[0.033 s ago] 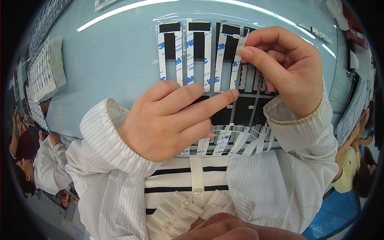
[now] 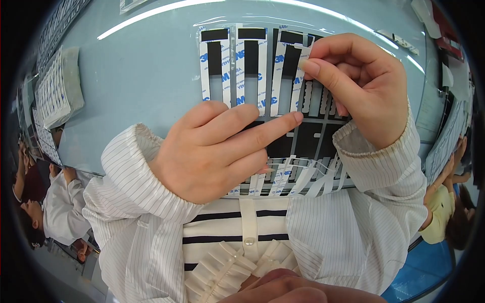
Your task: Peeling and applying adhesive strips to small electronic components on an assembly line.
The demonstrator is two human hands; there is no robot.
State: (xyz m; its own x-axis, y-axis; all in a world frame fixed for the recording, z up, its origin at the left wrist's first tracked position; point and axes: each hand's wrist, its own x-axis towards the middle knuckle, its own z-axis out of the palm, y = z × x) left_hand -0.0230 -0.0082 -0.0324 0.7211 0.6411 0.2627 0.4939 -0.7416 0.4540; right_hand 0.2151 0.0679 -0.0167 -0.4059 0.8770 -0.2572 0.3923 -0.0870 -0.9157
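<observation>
Only one fingertip of the left bare hand (image 2: 212,154) has slid slightly right; its grip I can't tell. The right bare hand (image 2: 361,83) pinches the last of three flat, white-and-blue paper frames (image 2: 276,83) in a row.

The pale blue-grey tabletop (image 2: 126,96) was glossy; a long white light reflection (image 2: 161,16) curved across its far side. Grey floor (image 2: 63,270) showed lower left, a blue surface (image 2: 424,267) lower right.
</observation>
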